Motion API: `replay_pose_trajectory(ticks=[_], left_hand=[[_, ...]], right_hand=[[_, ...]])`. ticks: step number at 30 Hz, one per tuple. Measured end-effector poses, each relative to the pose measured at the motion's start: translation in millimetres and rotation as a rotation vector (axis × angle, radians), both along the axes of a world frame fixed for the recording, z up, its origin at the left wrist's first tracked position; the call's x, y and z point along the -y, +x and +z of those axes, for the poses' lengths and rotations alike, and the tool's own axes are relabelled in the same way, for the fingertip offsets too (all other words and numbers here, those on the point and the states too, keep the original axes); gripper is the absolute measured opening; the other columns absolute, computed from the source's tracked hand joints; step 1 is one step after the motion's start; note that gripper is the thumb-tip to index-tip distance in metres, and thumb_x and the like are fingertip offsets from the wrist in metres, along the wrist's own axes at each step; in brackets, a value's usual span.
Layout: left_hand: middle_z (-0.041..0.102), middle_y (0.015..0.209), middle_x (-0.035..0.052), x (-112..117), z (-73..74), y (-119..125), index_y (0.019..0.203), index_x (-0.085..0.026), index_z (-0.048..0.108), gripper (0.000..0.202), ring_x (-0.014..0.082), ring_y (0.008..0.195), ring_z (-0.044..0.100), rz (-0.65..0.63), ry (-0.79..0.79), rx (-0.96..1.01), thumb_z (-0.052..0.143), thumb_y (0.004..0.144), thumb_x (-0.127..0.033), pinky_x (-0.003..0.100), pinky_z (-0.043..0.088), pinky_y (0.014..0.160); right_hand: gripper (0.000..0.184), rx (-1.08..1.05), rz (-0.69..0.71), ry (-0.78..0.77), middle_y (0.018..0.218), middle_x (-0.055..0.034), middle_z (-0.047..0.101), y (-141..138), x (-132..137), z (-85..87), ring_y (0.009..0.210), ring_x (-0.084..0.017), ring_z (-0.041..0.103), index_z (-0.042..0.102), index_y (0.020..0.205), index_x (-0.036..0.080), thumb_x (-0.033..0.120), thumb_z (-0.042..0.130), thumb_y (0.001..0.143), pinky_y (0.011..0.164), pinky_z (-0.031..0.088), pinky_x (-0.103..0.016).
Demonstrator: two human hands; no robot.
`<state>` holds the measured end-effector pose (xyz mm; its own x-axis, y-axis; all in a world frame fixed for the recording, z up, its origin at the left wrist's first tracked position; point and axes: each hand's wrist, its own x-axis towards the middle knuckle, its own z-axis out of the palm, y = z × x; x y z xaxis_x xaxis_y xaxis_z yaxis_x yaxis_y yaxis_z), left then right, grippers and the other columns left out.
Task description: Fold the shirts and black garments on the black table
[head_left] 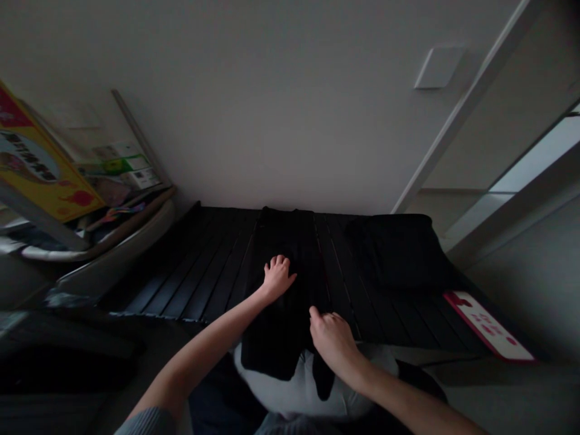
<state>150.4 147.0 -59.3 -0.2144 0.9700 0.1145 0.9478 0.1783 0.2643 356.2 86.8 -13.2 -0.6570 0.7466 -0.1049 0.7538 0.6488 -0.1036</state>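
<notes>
Yellow box (40, 175) sat far left, off the table (203, 272). Left hand (277, 275) lay on the black garment (290, 232), fingers loosely bent, gripping nothing. The garment was spread mid-table, its lower end hanging over the near edge. Right hand (333, 338) rested on that lower part with fingers curled; could not tell whether it pinched cloth.

Judgement: smoothing works best with the left palm pinning the cloth while the right draws it taut along the slats.

Count: garment 1, dark folded pile (399, 248) 1, red-and-white card (489, 329) 1, hands 2.
</notes>
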Motion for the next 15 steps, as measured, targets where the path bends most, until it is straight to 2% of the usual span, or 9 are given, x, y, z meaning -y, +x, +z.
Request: replay_pose_trajectory(ticks=[2, 5, 8, 12, 15], left_hand=[[0.051, 0.128, 0.0141, 4.9, -5.9, 8.1, 0.113, -0.017, 0.055, 0.033, 0.0323, 0.126, 0.042, 0.052, -0.036, -0.057, 0.056, 0.087, -0.037, 0.061, 0.037, 0.103], [0.051, 0.128, 0.0145, 3.7, -7.2, 8.4, 0.111, -0.017, 0.057, 0.025, 0.0304, 0.125, 0.043, 0.085, -0.067, -0.06, 0.047, 0.092, -0.029, 0.062, 0.035, 0.104], [0.052, 0.126, 0.0129, 3.4, 2.6, 0.8, 0.104, -0.017, 0.059, 0.022, 0.0282, 0.121, 0.045, 0.082, -0.036, -0.022, 0.043, 0.093, -0.026, 0.06, 0.038, 0.102], [0.052, 0.124, 0.0117, 11.3, 18.4, -18.2, 0.104, -0.018, 0.059, 0.022, 0.0278, 0.121, 0.043, 0.182, 0.103, -0.077, 0.042, 0.092, -0.024, 0.056, 0.039, 0.103], [0.054, 0.121, 0.0123, 19.5, 15.5, -30.1, 0.102, -0.017, 0.06, 0.022, 0.0282, 0.118, 0.046, 0.214, 0.048, -0.106, 0.042, 0.092, -0.025, 0.054, 0.04, 0.103]], right_hand=[[0.034, 0.005, -0.018, 0.013, 0.08, -0.012, 0.074, 0.3, -1.5, 3.6, 0.077, -0.025, 0.072, 0.064, 0.116, 0.014, 0.011, 0.037, 0.095, 0.072, 0.053, -0.033], [0.035, 0.016, -0.055, 0.024, 0.079, -0.0119, 0.074, 1.6, -2.8, 7.4, 0.075, -0.026, 0.072, 0.062, 0.118, 0.013, 0.013, 0.034, 0.096, 0.067, 0.052, -0.033], [0.037, 0.039, -0.078, 0.009, 0.081, -0.0123, 0.074, 2.5, -3.7, 5.7, 0.076, -0.028, 0.073, 0.06, 0.122, 0.012, 0.013, 0.034, 0.096, 0.063, 0.052, -0.033], [0.038, 0.036, -0.042, -0.043, 0.086, -0.0128, 0.074, 0.4, -3.8, -2.2, 0.08, -0.028, 0.072, 0.057, 0.126, 0.012, 0.013, 0.036, 0.095, 0.062, 0.05, -0.032], [0.031, -0.006, 0.031, -0.124, 0.089, -0.0115, 0.073, -3.9, -8.3, -6.6, 0.082, -0.025, 0.072, 0.06, 0.119, 0.015, 0.017, 0.041, 0.094, 0.064, 0.047, -0.028]])
